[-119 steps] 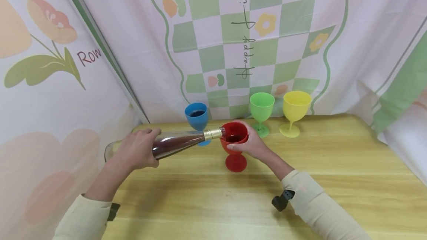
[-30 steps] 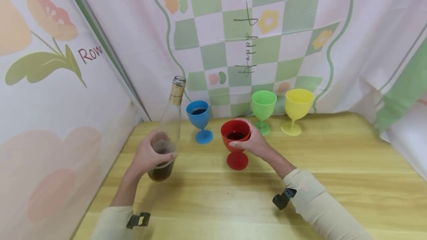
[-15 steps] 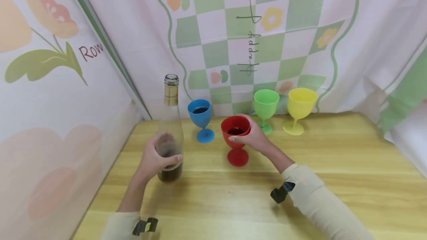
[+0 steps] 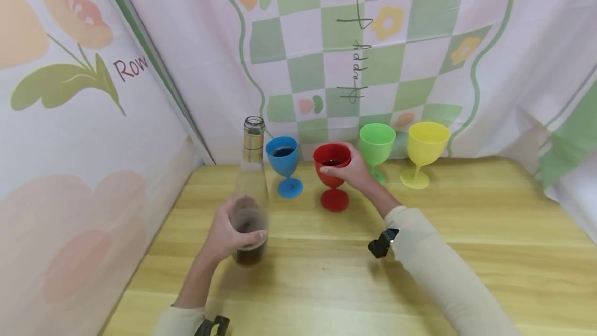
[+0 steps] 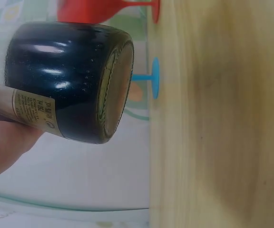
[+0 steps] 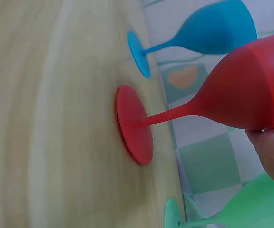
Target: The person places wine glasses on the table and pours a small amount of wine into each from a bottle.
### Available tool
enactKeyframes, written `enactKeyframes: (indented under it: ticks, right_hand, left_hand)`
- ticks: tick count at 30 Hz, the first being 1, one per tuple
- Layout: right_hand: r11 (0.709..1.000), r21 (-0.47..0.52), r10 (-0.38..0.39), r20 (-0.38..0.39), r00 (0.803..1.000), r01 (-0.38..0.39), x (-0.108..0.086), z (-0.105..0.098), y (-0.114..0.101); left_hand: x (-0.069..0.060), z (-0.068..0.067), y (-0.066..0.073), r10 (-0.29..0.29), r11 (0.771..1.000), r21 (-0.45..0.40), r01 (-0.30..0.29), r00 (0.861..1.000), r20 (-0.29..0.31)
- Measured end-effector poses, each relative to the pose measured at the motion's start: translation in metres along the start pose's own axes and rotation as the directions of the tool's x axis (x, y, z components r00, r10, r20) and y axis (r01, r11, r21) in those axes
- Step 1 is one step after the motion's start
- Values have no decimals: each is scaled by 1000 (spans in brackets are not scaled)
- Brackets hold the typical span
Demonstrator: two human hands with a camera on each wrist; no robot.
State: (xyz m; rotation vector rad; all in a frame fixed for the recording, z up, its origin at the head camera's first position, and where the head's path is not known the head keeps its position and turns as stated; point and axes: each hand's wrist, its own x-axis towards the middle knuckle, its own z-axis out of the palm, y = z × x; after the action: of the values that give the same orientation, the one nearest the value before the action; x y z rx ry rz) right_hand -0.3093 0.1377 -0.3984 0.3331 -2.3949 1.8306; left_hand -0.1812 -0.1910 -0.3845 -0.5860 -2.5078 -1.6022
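Note:
My left hand (image 4: 232,228) grips the lower part of a clear glass wine bottle (image 4: 252,183), held nearly upright with dark liquid at the bottom. In the left wrist view, the base of the wine bottle (image 5: 70,76) is raised above the table. My right hand (image 4: 354,170) holds a red goblet (image 4: 333,167) by its bowl, thumb on the near side. Dark liquid shows inside it. Its foot is at the tabletop in the right wrist view; whether it fully rests there I cannot tell. Left of it stands a blue goblet (image 4: 283,157), also with dark liquid.
A green goblet (image 4: 377,141) stands behind my right hand, and a yellow goblet (image 4: 426,144) stands farther right. All are on a wooden table (image 4: 317,284). A patterned curtain (image 4: 308,35) hangs along the back edge, with another printed sheet (image 4: 70,170) at the left.
The wine bottle was tilted with its mouth at the red goblet; it is now upright, away to the left. The red goblet has moved back towards the curtain, into line with the blue one.

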Motion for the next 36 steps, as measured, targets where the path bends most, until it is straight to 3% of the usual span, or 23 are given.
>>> enactKeyframes:
  ticks: [8,18,28,36]
  right_hand:
    - [1000,-13,27,-63,998,-28,23,-2,-1]
    - [997,3,76,-128,989,-76,35,-3,2]
    - [997,8,72,-94,993,-72,40,4,0]
    - [997,-15,73,-63,995,-74,41,7,3]
  left_hand:
    - [-5,8,-1,5,1000,-30,-4,1000,20]
    - [-8,17,2,35,999,-28,-34,998,47]
    - [-8,18,3,74,996,-44,-72,997,32]
    - [-10,20,3,58,997,-58,-57,998,13]
